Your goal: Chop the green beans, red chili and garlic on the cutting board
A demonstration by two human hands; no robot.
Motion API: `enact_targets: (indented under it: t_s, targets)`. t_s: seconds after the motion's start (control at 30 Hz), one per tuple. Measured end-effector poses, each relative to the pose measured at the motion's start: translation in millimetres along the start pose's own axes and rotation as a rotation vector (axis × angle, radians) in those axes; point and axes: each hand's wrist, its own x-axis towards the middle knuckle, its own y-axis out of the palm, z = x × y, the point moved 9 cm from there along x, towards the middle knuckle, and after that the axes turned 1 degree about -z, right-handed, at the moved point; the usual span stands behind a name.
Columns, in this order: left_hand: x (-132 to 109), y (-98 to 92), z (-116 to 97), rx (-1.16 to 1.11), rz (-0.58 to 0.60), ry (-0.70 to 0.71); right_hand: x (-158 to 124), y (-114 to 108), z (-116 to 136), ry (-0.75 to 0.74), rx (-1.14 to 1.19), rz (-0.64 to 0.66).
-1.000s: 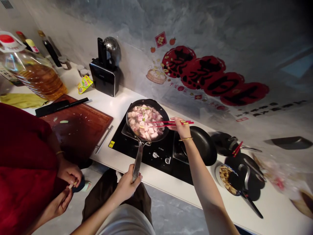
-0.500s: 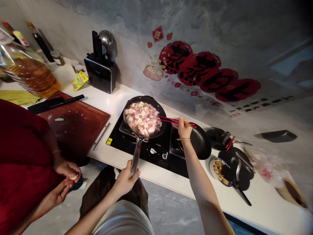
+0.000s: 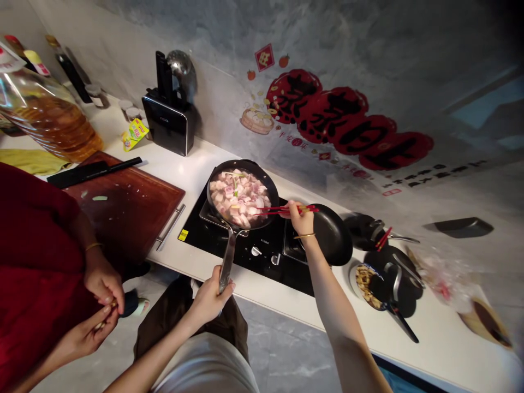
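Note:
My left hand (image 3: 213, 296) is wrapped round the metal handle of a dark frying pan (image 3: 271, 188), which sits on the left burner of a black cooktop (image 3: 245, 246). Pale pink chunks of meat (image 3: 241, 197) fill the pan in some liquid, with strips of green scallion among them. Red chopsticks (image 3: 282, 209) are gripped in my right hand (image 3: 302, 217), their tips in the meat near the pan's right side. Below my right hand, a second black pan (image 3: 333, 234) rests on the right burner, partly hidden by my wrist.
At left, a person in a red top (image 3: 36, 273) holds something small beside a wooden cutting board (image 3: 131, 202) bearing a black knife (image 3: 94, 172). A knife block (image 3: 167, 123) and an oil jug (image 3: 49, 114) stand behind. Rightward sits a bowl of chopped food (image 3: 366, 284).
My right hand has shifted slightly left and lower, bringing the chopstick tips down in the meat. The other person's hands have moved a little left and down. My left hand stays on the handle.

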Motion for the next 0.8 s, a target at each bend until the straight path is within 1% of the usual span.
enact_targets:
  t_s: [0.1,0.2,0.23,0.3,0.33,0.4,0.47,0.57,0.63,0.67,0.7,0.73,0.77,0.8]
  targets:
    - [0.0,0.8,0.5,-0.006,0.000,0.008,11.6,-17.9,-4.6,0.000,0.050,-0.155]
    - [-0.3,0.9,0.0,-0.013,-0.001,0.011,22.3,-35.7,-8.9,0.016,0.110,-0.279]
    - [-0.5,0.7,-0.4,-0.011,-0.001,0.009,24.9,-38.7,-9.6,0.022,0.129,-0.305]
    - [-0.7,0.1,-1.4,-0.006,0.000,0.002,28.6,-34.2,-8.6,0.028,0.159,-0.302]
    - [-0.8,-0.1,-2.0,-0.005,0.002,0.000,29.4,-26.3,-6.4,0.027,0.168,-0.274]
    - [-0.7,-0.4,-3.3,-0.004,0.006,0.002,28.6,1.9,2.9,0.004,0.161,-0.163]
    - [-0.5,-0.5,-4.1,-0.010,0.010,0.009,23.6,41.0,18.9,-0.058,0.102,-0.027]
    - [-0.1,-0.9,-4.1,-0.015,0.006,0.016,11.9,107.7,47.9,-0.211,-0.064,0.168]
    - [0.1,-1.2,-4.4,-0.013,0.003,0.020,6.8,147.3,61.7,-0.296,-0.155,0.268]
    - [0.1,-1.1,-4.9,-0.011,0.003,0.024,6.3,162.9,65.7,-0.323,-0.188,0.305]
    - [0.1,-1.1,-5.5,-0.011,0.004,0.027,7.5,174.4,67.7,-0.338,-0.218,0.326]
    - [0.0,-0.9,-5.9,-0.012,0.006,0.028,10.4,181.1,68.2,-0.346,-0.247,0.330]
    - [0.0,-0.7,-6.0,-0.015,0.007,0.026,14.8,182.7,67.6,-0.346,-0.276,0.313]
    - [-0.1,-0.5,-5.8,-0.020,0.007,0.022,20.2,178.9,66.2,-0.342,-0.302,0.275]
